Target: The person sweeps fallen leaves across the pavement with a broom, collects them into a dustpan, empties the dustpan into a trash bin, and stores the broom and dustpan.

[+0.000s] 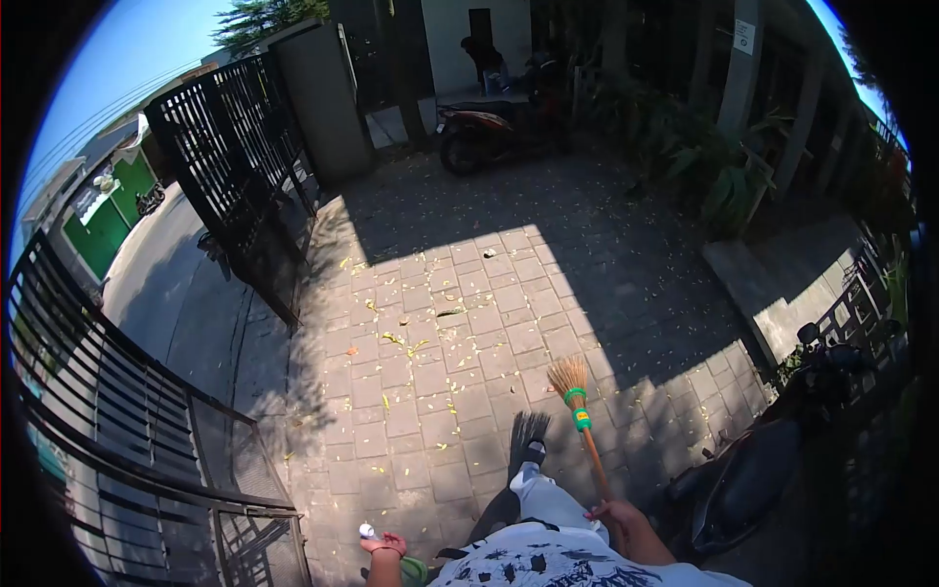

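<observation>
My right hand (618, 514) is closed around the wooden handle of a broom (593, 456). The broom slants forward from my right side, and its straw bristles, bound with green bands, fan out at the paving. At my lower left, my left hand (389, 544) has its fingers curled, with a small white object (367, 531) at the fingertips. What that object is, I cannot make out. A green thing (416, 570) shows partly beside my left wrist, mostly hidden by my patterned shirt. Small yellow leaves (393, 338) lie scattered over the brick paving (469, 391).
Black metal gates (230, 147) stand along the left, beside a street. A motorbike (489, 132) is parked at the back, where a person (481, 64) bends over. Close on my right is another motorbike (748, 479), near a low concrete ledge (773, 284) and plants.
</observation>
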Demonstrator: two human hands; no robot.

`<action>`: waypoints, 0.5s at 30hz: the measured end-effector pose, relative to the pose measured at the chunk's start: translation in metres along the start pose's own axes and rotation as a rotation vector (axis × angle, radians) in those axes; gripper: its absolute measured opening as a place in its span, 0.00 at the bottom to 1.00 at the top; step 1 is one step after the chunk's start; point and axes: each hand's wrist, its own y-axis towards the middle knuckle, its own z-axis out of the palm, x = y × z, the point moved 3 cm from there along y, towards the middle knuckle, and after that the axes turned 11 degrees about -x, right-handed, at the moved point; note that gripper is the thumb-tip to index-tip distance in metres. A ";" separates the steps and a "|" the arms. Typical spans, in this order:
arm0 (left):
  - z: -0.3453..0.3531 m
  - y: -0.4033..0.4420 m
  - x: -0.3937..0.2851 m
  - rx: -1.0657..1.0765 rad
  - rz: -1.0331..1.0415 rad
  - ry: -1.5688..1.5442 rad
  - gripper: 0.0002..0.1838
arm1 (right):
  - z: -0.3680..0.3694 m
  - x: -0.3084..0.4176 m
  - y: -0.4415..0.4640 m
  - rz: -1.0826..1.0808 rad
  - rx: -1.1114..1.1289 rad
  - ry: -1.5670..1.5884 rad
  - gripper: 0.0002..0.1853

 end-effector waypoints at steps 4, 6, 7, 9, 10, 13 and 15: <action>0.144 -0.042 0.041 0.073 -0.034 -0.256 0.28 | 0.029 0.098 0.079 -0.103 0.046 -0.247 0.09; 0.199 -0.036 0.048 0.106 -0.013 -0.251 0.29 | 0.051 0.147 0.102 -0.005 0.002 -0.186 0.09; 0.225 -0.031 0.050 0.229 -0.036 -0.212 0.30 | 0.054 0.166 0.132 -0.037 0.002 -0.183 0.09; 0.273 -0.070 0.068 0.368 -0.150 -0.181 0.29 | 0.071 0.222 0.168 -0.043 0.002 -0.222 0.09; 0.299 -0.090 0.078 0.363 -0.141 -0.190 0.29 | 0.084 0.251 0.182 -0.058 -0.006 -0.262 0.10; 0.368 -0.144 0.102 0.751 -0.238 0.088 0.24 | 0.132 0.347 0.209 0.005 0.083 -0.313 0.09; 0.419 -0.194 0.122 0.810 -0.198 0.190 0.22 | 0.156 0.398 0.231 0.063 0.115 -0.401 0.10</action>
